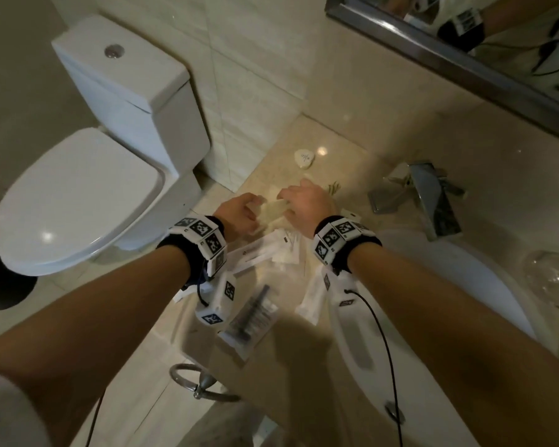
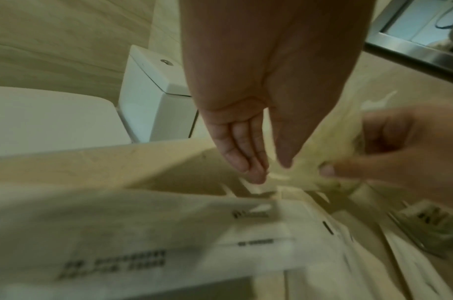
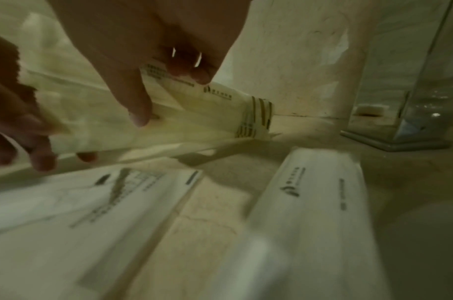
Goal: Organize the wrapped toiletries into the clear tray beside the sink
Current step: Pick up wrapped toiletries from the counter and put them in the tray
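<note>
A pale yellowish wrapped packet hangs just above the counter, stretched between both hands. My left hand holds its left end, with the fingers curled under it in the right wrist view. My right hand pinches the other part between thumb and fingers. The same packet carries dark print near its free end. Several white wrapped packets lie on the counter below the hands, and a combed packet lies nearer me. I cannot pick out the clear tray's edges.
A chrome faucet and the white sink basin are on the right, with a drinking glass beyond. A small white soap sits at the counter's back. The toilet stands left; a towel ring hangs below the counter edge.
</note>
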Demonstrator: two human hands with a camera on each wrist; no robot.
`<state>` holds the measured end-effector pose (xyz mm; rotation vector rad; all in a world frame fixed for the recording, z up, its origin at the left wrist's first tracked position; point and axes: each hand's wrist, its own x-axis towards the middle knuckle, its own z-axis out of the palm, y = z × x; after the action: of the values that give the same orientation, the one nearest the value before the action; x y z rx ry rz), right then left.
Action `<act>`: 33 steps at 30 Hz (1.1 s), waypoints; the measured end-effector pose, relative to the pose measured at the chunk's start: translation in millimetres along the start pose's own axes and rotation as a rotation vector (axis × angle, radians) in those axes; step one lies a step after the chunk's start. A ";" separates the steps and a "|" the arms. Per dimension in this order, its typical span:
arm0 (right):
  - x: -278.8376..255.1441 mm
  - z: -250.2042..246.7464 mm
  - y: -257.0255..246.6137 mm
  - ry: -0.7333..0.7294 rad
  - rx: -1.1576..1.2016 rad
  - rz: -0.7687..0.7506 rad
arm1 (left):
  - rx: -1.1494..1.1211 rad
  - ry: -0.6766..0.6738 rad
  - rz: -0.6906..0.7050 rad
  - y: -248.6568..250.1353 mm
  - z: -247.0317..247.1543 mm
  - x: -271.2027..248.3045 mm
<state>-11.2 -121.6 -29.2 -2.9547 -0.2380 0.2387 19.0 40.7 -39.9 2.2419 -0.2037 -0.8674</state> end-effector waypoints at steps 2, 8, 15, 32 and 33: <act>-1.6 0.4 0.1 0.060 0.071 0.007 | -0.034 -0.010 0.062 3.8 4.9 -0.4; -8.4 -19.8 5.6 0.271 0.293 0.159 | -0.153 0.114 0.155 28.2 -4.4 0.7; -31.2 -64.7 26.1 0.547 0.834 0.407 | -0.385 0.408 0.172 68.3 -29.5 -7.3; -212.6 -98.5 131.2 0.710 1.290 0.678 | -0.203 -0.112 0.398 202.7 114.8 -51.6; -228.7 -98.0 139.6 0.734 1.284 0.717 | -0.136 -0.153 0.408 211.2 129.8 -55.9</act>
<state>-197.0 -311.6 74.5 -1.5565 0.7692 -0.4524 -84.9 -166.7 64.1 1.9140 -0.6305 -0.8001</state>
